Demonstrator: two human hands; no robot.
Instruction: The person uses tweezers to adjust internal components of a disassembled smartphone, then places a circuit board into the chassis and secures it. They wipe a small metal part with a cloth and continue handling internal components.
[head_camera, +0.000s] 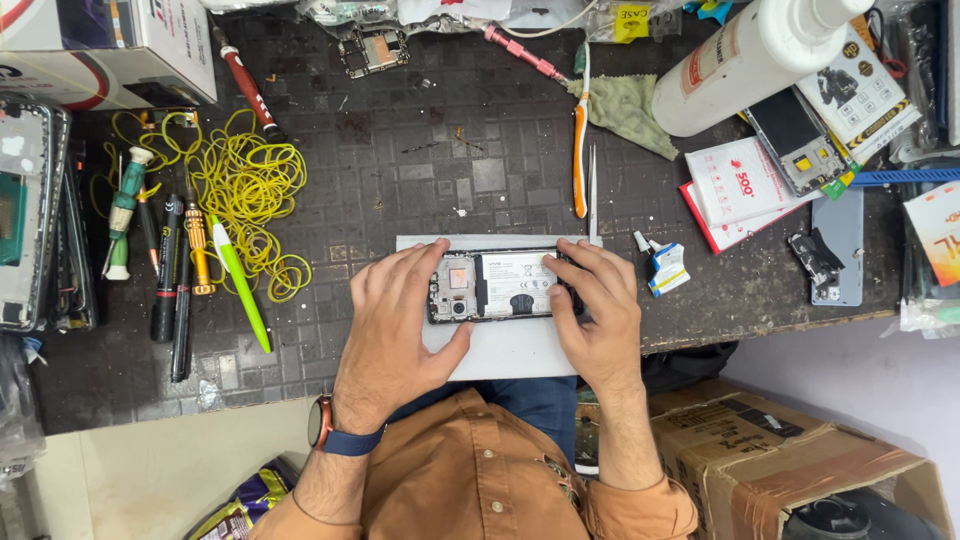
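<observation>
An opened smartphone (500, 287), back cover off with its battery and circuit board showing, lies flat on a white pad (510, 350) at the near edge of the dark workbench. My left hand (395, 320) grips the phone's left end, fingers over the top edge and thumb below. At the phone's right end, my right hand (595, 310) curls its fingers onto the frame. A watch with a blue strap (335, 432) is on my left wrist.
A tangle of yellow wire (245, 190), screwdrivers and pens (175, 270) lie at the left. An orange-handled toothbrush (579, 150), tweezers (592, 195), a green cloth (630, 110), a white bottle (750, 60), cards and phone parts (800, 140) sit to the right. A cardboard box (800, 460) stands below the bench.
</observation>
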